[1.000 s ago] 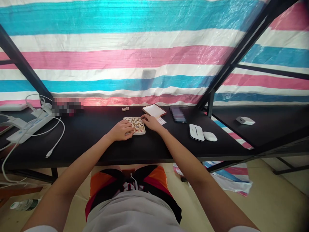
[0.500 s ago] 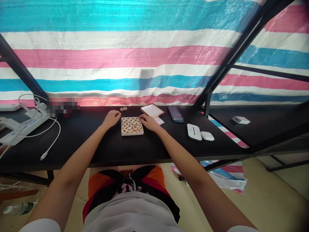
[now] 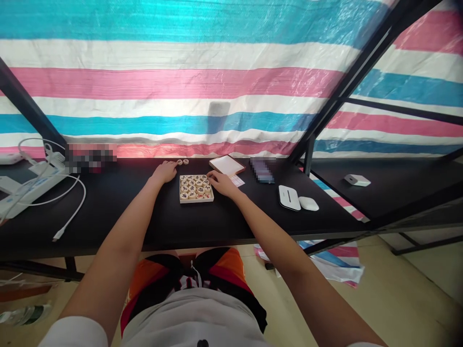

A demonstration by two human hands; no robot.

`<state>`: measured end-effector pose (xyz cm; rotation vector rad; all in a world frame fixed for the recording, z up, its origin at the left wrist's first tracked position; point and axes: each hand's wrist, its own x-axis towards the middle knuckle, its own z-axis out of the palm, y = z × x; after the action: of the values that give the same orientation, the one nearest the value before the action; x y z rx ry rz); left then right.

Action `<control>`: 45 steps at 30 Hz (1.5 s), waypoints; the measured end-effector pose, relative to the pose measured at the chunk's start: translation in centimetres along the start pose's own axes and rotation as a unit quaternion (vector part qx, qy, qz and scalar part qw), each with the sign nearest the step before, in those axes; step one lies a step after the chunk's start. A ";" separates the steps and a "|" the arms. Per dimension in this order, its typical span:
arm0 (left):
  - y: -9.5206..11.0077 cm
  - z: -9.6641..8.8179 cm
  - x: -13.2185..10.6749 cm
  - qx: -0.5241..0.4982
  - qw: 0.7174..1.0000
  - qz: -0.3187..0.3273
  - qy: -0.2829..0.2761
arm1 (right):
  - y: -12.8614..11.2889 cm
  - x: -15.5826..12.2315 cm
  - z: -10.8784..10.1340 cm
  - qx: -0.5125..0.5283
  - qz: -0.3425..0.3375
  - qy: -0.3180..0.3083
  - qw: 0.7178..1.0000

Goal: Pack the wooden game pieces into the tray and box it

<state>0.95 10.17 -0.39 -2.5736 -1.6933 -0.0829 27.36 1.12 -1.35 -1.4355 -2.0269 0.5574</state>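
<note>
A shallow white box (image 3: 197, 201) stands on the black desk, filled with rows of round Chinese chess pieces (image 3: 192, 189) that bear dark and red characters. Behind it, two loose chess pieces (image 3: 185, 162) lie side by side. My left hand (image 3: 165, 172) reaches forward, left of the box, with its fingers stretched out. Its fingertips are at the left loose piece and seem to touch it. At the box's far right corner is my right hand (image 3: 221, 183), its fingers slightly bent and apart, touching the rim or the corner piece; which one I cannot tell.
A white-lined tray or lid (image 3: 227, 165) lies behind my right hand, over a printed paper (image 3: 238, 181). A blurred phone-like object (image 3: 262, 170), a white flat device (image 3: 289, 197) and a small white case (image 3: 308, 204) are further right. On the left lie a power strip (image 3: 32, 192) and white cables.
My left hand has moved forward from beside the box to the loose pieces. My right fingers have shifted slightly at the box's corner. The view has turned a little.
</note>
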 end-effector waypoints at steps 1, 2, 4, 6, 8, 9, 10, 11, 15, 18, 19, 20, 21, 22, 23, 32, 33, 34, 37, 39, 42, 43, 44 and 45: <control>0.0 -0.2 -0.2 0.009 1.000 0.007 0.005 | 0.0 0.0 0.0 -0.001 0.001 0.001 1.000; 0.0 -0.5 -0.3 0.015 1.000 0.012 0.016 | -0.1 0.0 0.0 -0.001 0.000 0.001 1.000; 0.3 -1.1 -0.6 0.014 0.999 0.011 0.047 | 0.0 0.0 0.0 0.000 -0.001 0.003 1.000; 0.7 -1.5 -0.5 0.002 0.998 0.008 0.066 | 0.0 0.0 0.1 0.000 -0.002 0.005 1.000; 1.2 -1.7 0.0 -0.008 0.998 0.020 0.059 | 0.1 0.1 0.2 0.000 -0.003 0.008 1.000; 1.4 -1.7 0.4 -0.012 0.998 0.029 0.047 | 0.2 0.1 0.2 0.000 -0.002 0.010 1.000; 1.6 -1.7 0.8 -0.017 0.999 0.035 0.031 | 0.2 0.1 0.2 0.000 -0.001 0.010 1.000; 1.8 -1.6 1.2 -0.022 0.999 0.038 0.014 | 0.2 0.1 0.2 0.000 -0.002 0.010 1.000; 2.1 -1.2 2.2 -0.029 0.998 0.038 -0.037 | 0.2 0.2 0.3 -0.001 -0.002 0.009 1.000; 2.0 -1.2 2.0 -0.029 0.999 0.036 -0.016 | 0.3 0.1 0.3 -0.004 -0.005 0.009 1.000; 2.0 -1.2 1.9 -0.031 0.999 0.029 0.003 | 0.4 0.1 0.3 -0.004 -0.007 0.008 1.000; 1.9 -1.3 1.8 -0.032 0.999 0.017 0.022 | 0.4 0.2 0.3 -0.005 -0.009 0.007 1.000; 1.8 -1.3 1.7 -0.031 0.999 0.005 0.037 | 0.5 0.2 0.4 -0.006 -0.011 0.008 1.000; 1.8 -1.3 1.8 -0.030 0.999 -0.004 0.043 | 0.5 0.2 0.4 -0.008 -0.013 0.010 1.000; 1.7 -1.3 1.9 -0.029 0.999 -0.006 0.040 | 0.6 0.3 0.5 -0.009 -0.015 0.013 1.000; 2.5 -2.1 4.4 0.026 0.996 0.052 -0.068 | 0.6 0.6 0.4 -0.006 -0.019 0.003 1.000; 2.6 -2.2 4.6 0.029 0.995 0.061 -0.073 | 0.6 0.6 0.4 -0.007 -0.020 0.003 1.000; 2.7 -2.1 4.8 0.032 0.995 0.065 -0.075 | 0.6 0.5 0.4 -0.008 -0.021 0.003 1.000; 2.6 -1.7 5.5 0.028 0.996 0.043 -0.074 | 0.5 0.5 0.3 -0.006 -0.024 0.003 1.000; 2.3 -1.4 5.8 0.011 0.996 0.035 -0.078 | 0.4 0.5 0.3 -0.005 -0.023 0.003 1.000; 1.8 -1.0 5.8 -0.013 0.995 0.049 -0.085 | 0.4 0.7 0.3 -0.003 -0.018 0.005 1.000; 1.6 -0.9 5.7 -0.020 0.995 0.053 -0.081 | 0.4 0.7 0.3 -0.002 -0.017 0.005 1.000; 1.4 -0.9 5.6 -0.026 0.996 0.054 -0.074 | 0.5 0.7 0.3 -0.002 -0.017 0.005 1.000; 1.3 -0.8 5.5 -0.030 0.996 0.051 -0.068 | 0.5 0.8 0.4 -0.002 -0.017 0.004 1.000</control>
<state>4.29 14.68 0.82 -2.7637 -1.6196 0.0479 27.29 2.02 -1.77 -1.4005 -2.0433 0.5330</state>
